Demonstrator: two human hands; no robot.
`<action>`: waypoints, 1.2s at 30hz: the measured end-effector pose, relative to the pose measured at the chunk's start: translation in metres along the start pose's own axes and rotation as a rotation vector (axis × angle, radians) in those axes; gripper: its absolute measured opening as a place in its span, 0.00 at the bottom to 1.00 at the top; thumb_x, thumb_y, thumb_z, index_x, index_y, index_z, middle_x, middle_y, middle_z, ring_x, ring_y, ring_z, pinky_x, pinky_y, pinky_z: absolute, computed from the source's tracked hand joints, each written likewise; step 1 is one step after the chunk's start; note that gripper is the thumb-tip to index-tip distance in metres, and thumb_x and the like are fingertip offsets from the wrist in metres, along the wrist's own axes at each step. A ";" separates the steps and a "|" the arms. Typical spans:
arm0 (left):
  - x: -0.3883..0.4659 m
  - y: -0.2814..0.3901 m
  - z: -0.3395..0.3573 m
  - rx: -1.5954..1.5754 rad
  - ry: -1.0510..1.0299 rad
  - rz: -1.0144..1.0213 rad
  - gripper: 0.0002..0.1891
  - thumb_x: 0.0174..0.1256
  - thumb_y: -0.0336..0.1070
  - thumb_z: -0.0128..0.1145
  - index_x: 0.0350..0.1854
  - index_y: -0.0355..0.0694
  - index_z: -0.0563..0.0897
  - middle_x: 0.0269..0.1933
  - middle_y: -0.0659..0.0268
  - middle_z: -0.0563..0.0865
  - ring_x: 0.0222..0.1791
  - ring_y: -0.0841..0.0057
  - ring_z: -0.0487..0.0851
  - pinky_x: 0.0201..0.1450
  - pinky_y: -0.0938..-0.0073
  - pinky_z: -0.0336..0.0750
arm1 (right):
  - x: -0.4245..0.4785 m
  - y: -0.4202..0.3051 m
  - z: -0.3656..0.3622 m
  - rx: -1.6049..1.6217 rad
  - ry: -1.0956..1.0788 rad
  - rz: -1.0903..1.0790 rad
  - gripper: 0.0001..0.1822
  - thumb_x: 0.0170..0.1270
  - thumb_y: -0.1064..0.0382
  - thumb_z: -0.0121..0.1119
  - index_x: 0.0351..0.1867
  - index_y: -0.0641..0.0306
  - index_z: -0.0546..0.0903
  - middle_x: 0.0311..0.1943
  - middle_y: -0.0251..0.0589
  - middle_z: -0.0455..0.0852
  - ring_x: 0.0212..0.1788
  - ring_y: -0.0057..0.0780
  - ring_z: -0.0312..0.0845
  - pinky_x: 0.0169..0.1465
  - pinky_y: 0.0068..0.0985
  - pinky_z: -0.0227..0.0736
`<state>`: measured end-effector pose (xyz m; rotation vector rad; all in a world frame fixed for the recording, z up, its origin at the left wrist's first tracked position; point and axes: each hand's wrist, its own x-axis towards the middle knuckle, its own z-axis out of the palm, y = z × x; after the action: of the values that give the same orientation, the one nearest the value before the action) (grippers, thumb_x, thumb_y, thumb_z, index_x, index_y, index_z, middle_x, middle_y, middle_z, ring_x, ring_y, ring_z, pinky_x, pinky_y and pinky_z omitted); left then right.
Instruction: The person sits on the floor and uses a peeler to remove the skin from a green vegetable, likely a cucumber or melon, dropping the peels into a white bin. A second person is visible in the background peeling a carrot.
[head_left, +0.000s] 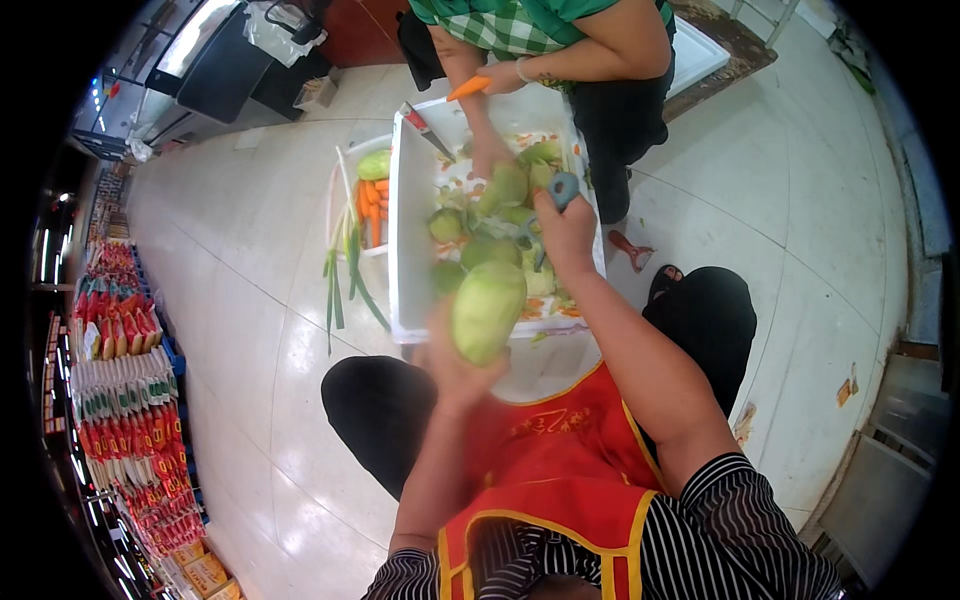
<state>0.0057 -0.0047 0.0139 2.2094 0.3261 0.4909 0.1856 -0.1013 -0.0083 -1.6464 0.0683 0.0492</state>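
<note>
My left hand (465, 367) holds a pale green, peeled-looking gourd or melon (489, 311) above the near edge of a white foam box (409, 247). My right hand (571, 229) grips a grey-blue peeler (562, 189) by its handle over the box's right side. Inside the box lie several green vegetables (445, 224), peelings and orange carrot bits (534, 307). A knife (427, 131) leans on the far left wall. My left hand is slightly blurred.
Opposite, a person in a green checked apron (510, 30) holds a carrot (469, 88) and reaches into the box. Left of it, a basket (335, 202) holds carrots (373, 202), a green gourd (375, 165) and leeks (351, 232). A red peeler (631, 251) lies on the floor at right.
</note>
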 end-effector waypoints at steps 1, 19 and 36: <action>0.002 0.002 0.001 0.012 0.011 0.012 0.39 0.31 0.32 0.65 0.56 0.36 0.68 0.48 0.56 0.73 0.49 0.62 0.73 0.54 0.68 0.68 | 0.000 -0.004 0.000 0.131 0.004 0.022 0.12 0.58 0.59 0.60 0.26 0.68 0.78 0.21 0.28 0.75 0.25 0.15 0.68 0.28 0.21 0.64; -0.004 0.014 -0.001 -0.129 0.031 -0.133 0.42 0.34 0.32 0.66 0.60 0.35 0.63 0.51 0.59 0.72 0.52 0.70 0.73 0.56 0.71 0.67 | 0.014 0.039 -0.013 -0.114 -0.028 -0.049 0.15 0.55 0.57 0.61 0.26 0.71 0.78 0.17 0.36 0.76 0.22 0.21 0.70 0.28 0.25 0.66; -0.008 0.009 0.002 0.000 0.039 0.091 0.41 0.33 0.31 0.66 0.58 0.35 0.64 0.50 0.57 0.72 0.51 0.67 0.73 0.57 0.69 0.66 | 0.017 0.031 -0.006 0.063 0.050 -0.026 0.11 0.58 0.59 0.60 0.29 0.67 0.77 0.26 0.32 0.78 0.23 0.16 0.69 0.25 0.22 0.64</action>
<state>0.0003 -0.0144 0.0176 2.2241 0.2471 0.5845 0.2003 -0.1100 -0.0403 -1.5858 0.0854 -0.0140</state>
